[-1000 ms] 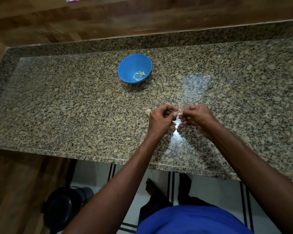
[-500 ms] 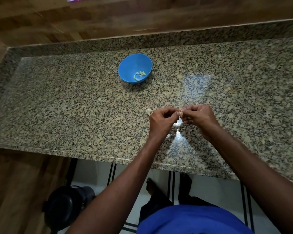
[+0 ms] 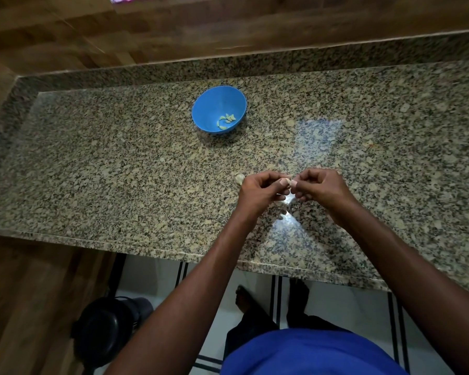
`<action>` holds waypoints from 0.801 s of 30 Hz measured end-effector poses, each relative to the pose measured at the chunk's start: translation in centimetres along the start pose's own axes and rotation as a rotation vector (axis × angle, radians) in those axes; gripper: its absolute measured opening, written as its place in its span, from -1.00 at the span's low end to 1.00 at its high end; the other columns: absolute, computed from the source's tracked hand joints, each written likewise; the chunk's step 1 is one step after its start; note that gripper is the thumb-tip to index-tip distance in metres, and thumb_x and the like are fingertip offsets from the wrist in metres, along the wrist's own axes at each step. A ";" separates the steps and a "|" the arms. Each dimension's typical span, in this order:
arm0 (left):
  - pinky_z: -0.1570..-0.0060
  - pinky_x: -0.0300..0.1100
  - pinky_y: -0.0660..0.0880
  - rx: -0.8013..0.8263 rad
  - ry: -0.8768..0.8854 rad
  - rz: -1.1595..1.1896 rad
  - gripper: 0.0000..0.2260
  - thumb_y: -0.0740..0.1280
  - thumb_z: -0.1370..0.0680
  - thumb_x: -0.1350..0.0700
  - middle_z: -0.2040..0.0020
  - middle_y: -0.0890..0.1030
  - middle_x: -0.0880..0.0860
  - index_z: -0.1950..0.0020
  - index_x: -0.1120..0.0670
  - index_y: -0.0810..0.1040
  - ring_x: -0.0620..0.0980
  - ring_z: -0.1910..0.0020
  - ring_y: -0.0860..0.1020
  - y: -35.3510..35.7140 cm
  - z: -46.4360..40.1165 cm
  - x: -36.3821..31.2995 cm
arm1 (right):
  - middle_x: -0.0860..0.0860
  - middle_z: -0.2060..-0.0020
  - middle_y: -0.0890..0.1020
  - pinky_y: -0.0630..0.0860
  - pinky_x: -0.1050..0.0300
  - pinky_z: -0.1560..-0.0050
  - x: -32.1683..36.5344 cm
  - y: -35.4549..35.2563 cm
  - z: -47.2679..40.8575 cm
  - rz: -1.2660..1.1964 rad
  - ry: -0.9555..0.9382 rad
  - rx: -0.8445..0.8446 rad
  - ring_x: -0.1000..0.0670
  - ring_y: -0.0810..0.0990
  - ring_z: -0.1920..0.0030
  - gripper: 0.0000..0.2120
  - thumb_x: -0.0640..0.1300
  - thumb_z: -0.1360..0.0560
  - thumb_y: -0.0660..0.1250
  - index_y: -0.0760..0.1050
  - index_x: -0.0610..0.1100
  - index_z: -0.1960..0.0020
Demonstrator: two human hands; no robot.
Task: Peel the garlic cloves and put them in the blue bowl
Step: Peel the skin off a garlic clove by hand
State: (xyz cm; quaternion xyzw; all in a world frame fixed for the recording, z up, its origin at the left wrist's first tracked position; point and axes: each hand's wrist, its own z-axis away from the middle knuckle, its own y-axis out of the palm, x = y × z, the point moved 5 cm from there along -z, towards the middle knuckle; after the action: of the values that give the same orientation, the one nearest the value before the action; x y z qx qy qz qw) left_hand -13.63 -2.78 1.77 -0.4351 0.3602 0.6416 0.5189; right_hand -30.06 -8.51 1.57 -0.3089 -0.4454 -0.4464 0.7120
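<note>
The blue bowl [image 3: 219,109] stands at the back middle of the granite counter [image 3: 119,171] with several peeled yellowish cloves [image 3: 226,121] inside. My left hand [image 3: 260,192] and my right hand [image 3: 318,189] meet fingertip to fingertip above the counter's front part and pinch a small garlic clove [image 3: 287,198] between them; most of it is hidden by the fingers. One unpeeled clove [image 3: 238,178] lies on the counter just left of my left hand.
A raised granite rim and wooden wall run behind the counter. The counter's front edge passes under my forearms. Below it are a tiled floor, my feet and a black round container [image 3: 106,331] at lower left.
My hands have stayed in the same spot; only the fingers have shifted slightly on the clove.
</note>
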 end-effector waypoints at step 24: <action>0.01 -0.01 0.69 -0.057 0.102 -0.114 -0.84 0.53 -0.54 0.14 0.07 0.75 0.06 -0.09 0.14 0.73 0.05 0.06 0.73 0.4 0.3 -0.8 | -0.24 0.17 0.69 0.63 0.08 0.15 0.9 -0.4 -0.2 0.079 -0.119 -0.025 -0.07 0.66 0.20 -0.94 -0.31 -0.51 0.45 0.62 -0.32 0.08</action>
State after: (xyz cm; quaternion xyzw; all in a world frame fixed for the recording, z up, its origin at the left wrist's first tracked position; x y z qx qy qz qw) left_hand -13.99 -2.86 2.59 -0.5017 0.3424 0.5981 0.5228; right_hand -30.14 -9.18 2.36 -0.3612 -0.4686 -0.4043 0.6975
